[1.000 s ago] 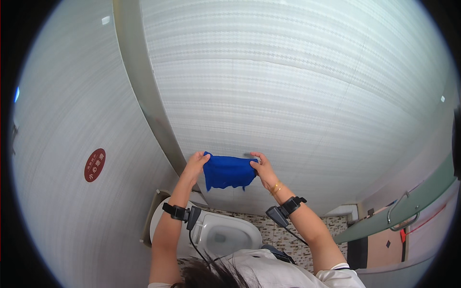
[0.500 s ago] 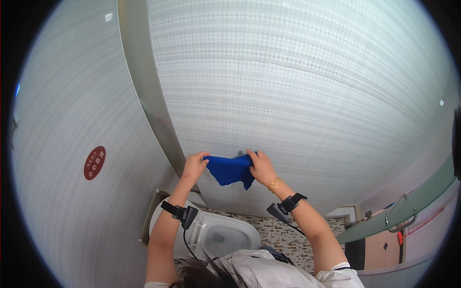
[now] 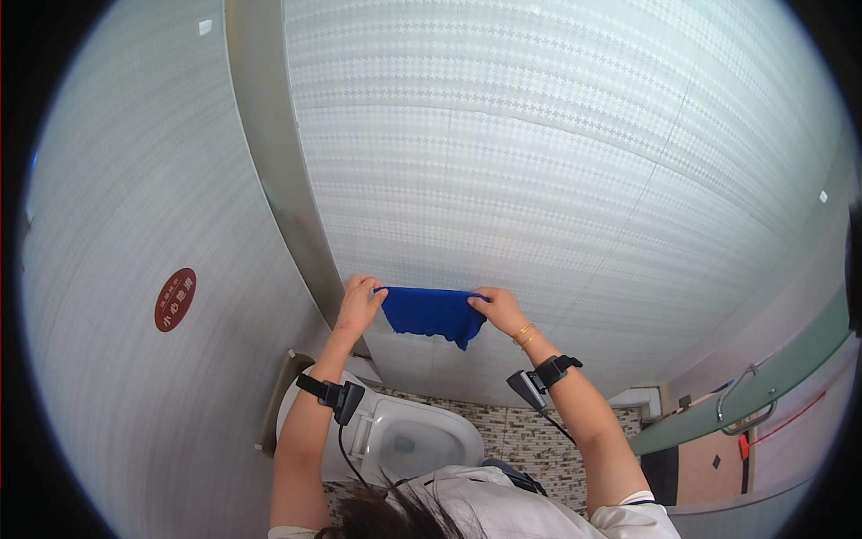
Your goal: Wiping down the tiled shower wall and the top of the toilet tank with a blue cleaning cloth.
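Note:
A blue cloth (image 3: 433, 313) hangs stretched between my two hands, its top edge nearly straight and its lower edge uneven. My left hand (image 3: 363, 302) pinches the upper left corner. At the upper right corner, my right hand (image 3: 499, 310) grips it with the thumb in front. Behind the cloth is a pale patterned wall (image 3: 503, 216); I cannot tell whether the cloth touches it. Each forearm wears a black strap with a small device, and gold bracelets circle my right wrist.
Below my left forearm stands a white toilet (image 3: 422, 440) with its lid up. Mosaic tile covers the floor (image 3: 530, 436). A second wall with a red oval sticker (image 3: 175, 300) rises on the left. To the right is a glass door with a metal handle (image 3: 745, 409).
The cloth has been pulled wider and straighter along its top edge. My right hand has shifted slightly right, and my left hand a little up.

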